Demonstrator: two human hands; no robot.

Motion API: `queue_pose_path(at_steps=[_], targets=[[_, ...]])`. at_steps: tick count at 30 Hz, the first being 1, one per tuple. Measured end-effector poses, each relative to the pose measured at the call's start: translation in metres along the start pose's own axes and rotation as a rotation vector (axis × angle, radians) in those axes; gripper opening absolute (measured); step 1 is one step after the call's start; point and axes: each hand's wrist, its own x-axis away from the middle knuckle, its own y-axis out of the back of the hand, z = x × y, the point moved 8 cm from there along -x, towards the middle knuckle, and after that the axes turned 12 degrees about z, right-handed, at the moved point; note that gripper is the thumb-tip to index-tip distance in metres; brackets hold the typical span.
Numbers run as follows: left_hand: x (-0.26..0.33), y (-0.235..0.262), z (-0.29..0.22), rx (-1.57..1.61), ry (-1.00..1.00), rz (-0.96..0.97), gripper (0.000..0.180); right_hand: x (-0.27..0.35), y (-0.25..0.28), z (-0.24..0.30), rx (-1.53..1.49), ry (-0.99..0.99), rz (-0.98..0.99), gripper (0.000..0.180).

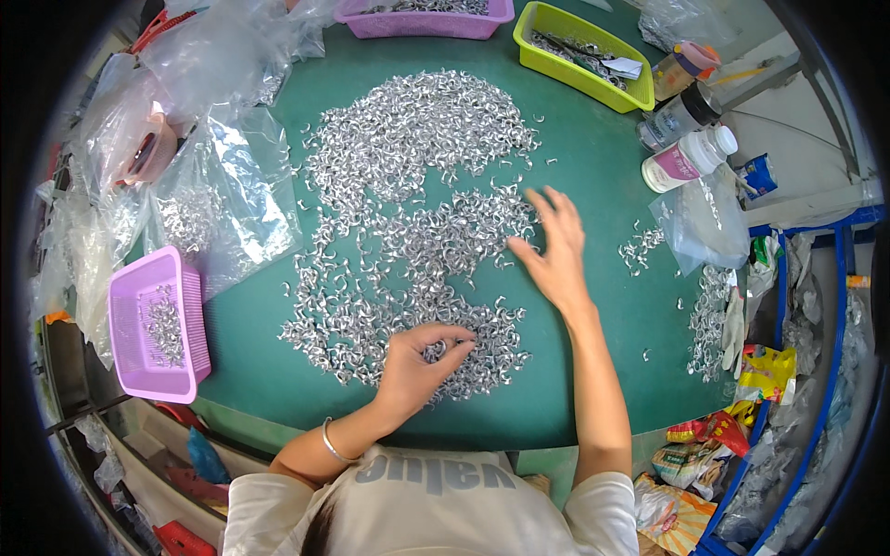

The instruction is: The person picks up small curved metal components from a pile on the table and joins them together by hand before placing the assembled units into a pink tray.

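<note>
A broad pile of small curved silver metal pieces (417, 139) covers the middle of the green table. At the pile's near end, my left hand (422, 361) is closed, thumb and fingertips pinched together. Whatever is between those fingertips is too small to make out. My right hand (554, 246) is beside the pile's right edge with its fingers spread, and I see nothing held in it. Loose metal pieces lie close to its thumb and fingertips.
A purple basket (192, 324) with some metal pieces stands at the left, near clear plastic bags (250, 195). Along the far edge are another purple basket (426, 25) and a yellow-green basket (584, 60). A white bottle (681, 162) and smaller metal heaps (709, 324) are at the right.
</note>
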Motion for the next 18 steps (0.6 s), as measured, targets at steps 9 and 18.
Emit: queue_pose_path(at_steps=[9, 18], targets=[[-0.002, 0.014, 0.006, -0.029, 0.012, -0.044, 0.011, 0.032, -0.039, 0.051, -0.304, 0.198, 0.407, 0.053], [-0.002, 0.028, 0.009, 0.014, 0.003, -0.106, 0.011, 0.062, -0.023, 0.083, -0.654, 0.356, 0.549, 0.016]])
